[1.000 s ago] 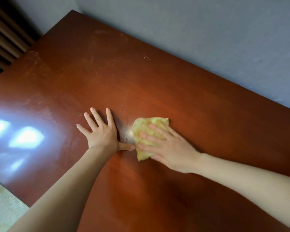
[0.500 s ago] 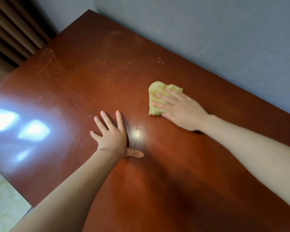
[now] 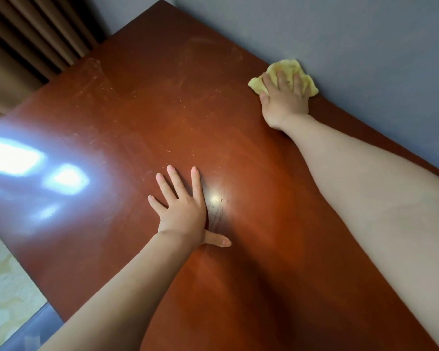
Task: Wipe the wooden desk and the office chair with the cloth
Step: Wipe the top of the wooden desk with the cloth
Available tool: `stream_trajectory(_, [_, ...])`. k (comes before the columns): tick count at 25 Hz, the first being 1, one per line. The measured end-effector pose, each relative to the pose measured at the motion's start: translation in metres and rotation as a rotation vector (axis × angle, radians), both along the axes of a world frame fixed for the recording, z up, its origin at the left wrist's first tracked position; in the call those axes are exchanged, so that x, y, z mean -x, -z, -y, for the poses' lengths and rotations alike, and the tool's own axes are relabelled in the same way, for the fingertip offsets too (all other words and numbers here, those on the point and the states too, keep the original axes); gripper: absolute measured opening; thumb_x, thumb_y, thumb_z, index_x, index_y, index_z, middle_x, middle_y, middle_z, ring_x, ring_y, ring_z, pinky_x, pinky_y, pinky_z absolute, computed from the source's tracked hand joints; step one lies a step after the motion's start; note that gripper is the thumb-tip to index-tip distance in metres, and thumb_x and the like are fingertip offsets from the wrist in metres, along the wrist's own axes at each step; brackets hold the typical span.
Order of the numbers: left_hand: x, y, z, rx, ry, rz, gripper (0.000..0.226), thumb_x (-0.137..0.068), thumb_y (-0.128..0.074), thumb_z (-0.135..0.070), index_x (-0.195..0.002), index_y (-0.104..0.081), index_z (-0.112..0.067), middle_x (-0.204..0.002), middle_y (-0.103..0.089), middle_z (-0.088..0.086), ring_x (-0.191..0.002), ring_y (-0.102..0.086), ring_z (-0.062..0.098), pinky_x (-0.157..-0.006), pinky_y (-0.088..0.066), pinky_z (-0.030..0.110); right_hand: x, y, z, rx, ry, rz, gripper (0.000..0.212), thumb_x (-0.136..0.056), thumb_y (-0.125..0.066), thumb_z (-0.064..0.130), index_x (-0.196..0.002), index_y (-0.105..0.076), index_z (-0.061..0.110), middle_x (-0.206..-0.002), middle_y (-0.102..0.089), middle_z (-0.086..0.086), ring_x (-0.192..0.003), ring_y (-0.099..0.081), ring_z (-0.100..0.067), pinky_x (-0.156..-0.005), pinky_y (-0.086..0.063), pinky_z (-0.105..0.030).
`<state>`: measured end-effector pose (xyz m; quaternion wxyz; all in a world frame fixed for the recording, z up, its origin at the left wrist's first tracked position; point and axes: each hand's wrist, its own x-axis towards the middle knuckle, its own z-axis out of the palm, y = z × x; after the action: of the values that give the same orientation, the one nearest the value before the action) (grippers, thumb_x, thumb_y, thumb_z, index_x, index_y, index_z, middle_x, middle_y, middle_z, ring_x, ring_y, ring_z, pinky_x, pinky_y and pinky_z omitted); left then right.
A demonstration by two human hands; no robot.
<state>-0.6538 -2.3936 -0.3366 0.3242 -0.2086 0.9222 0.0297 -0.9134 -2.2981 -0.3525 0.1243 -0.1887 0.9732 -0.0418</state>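
Observation:
The reddish-brown wooden desk (image 3: 142, 122) fills most of the view, scratched and dusty toward its far left part. A crumpled yellow cloth (image 3: 273, 72) lies at the desk's far edge, against the wall. My right hand (image 3: 285, 100) presses flat on the cloth with straight, spread fingers, the arm stretched far forward. My left hand (image 3: 181, 211) rests flat on the desk's middle, fingers spread, thumb pointing right. The office chair is not in view.
A grey wall (image 3: 340, 34) runs along the desk's far edge. Brown curtains (image 3: 23, 41) hang at the upper left. Pale patterned floor (image 3: 3, 287) shows past the desk's left edge. Window light glares on the desk's left side.
My right hand has pushed the cloth away from the desk's middle to the far edge by the wall. The left hand has stayed planted in the same spot.

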Motion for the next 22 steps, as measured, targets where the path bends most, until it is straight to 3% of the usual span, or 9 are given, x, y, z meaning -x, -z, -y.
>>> stream_trajectory(8, [-0.001,-0.002,0.003,-0.042,-0.033,0.008,0.156,-0.043,-0.063,-0.083,-0.139,0.035,-0.01,-0.145,0.031,0.032,-0.135,0.022,0.052,-0.107,-0.011,0.066,-0.094,0.003,0.006,0.065,-0.561,-0.061,0.049,-0.102,-0.024,0.042,-0.149,-0.015,0.038,-0.159,-0.01,0.007,-0.146,0.002,-0.024,-0.117,0.001,-0.047])
stream_trajectory(13, [-0.002,-0.004,0.002,-0.037,-0.037,-0.006,0.155,-0.042,-0.064,-0.083,-0.141,0.032,-0.012,-0.147,0.029,0.03,-0.136,0.021,0.051,-0.108,-0.012,0.065,-0.168,0.0,-0.047,0.075,-0.799,-0.001,0.049,-0.1,-0.031,0.043,-0.147,-0.023,0.038,-0.156,-0.021,0.009,-0.146,-0.007,-0.021,-0.118,-0.006,-0.045])
stream_trajectory(16, [-0.002,-0.004,0.002,-0.025,-0.041,-0.007,0.156,-0.042,-0.065,-0.083,-0.141,0.033,-0.012,-0.147,0.03,0.03,-0.137,0.02,0.05,-0.109,-0.012,0.064,-0.172,-0.005,-0.088,0.056,-0.964,0.018,0.047,-0.097,-0.03,0.045,-0.144,-0.033,0.038,-0.152,-0.032,0.007,-0.144,-0.019,-0.023,-0.117,-0.014,-0.043])
stream_trajectory(19, [-0.002,-0.004,0.001,-0.043,-0.053,-0.007,0.156,-0.042,-0.065,-0.083,-0.14,0.034,-0.013,-0.147,0.031,0.029,-0.137,0.021,0.049,-0.109,-0.011,0.063,-0.142,-0.01,-0.115,-0.042,-0.989,-0.014,0.051,-0.094,-0.02,0.056,-0.144,-0.023,0.043,-0.153,-0.021,0.011,-0.145,-0.015,-0.02,-0.116,-0.008,-0.036])
stream_trajectory(22, [-0.002,-0.003,0.001,-0.047,-0.05,-0.013,0.156,-0.041,-0.064,-0.083,-0.14,0.034,-0.013,-0.146,0.031,0.029,-0.137,0.022,0.049,-0.109,-0.01,0.063,-0.098,-0.01,-0.125,-0.088,-0.797,-0.05,0.054,-0.093,-0.019,0.055,-0.145,-0.016,0.041,-0.156,-0.01,0.012,-0.146,-0.005,-0.019,-0.117,0.0,-0.032])
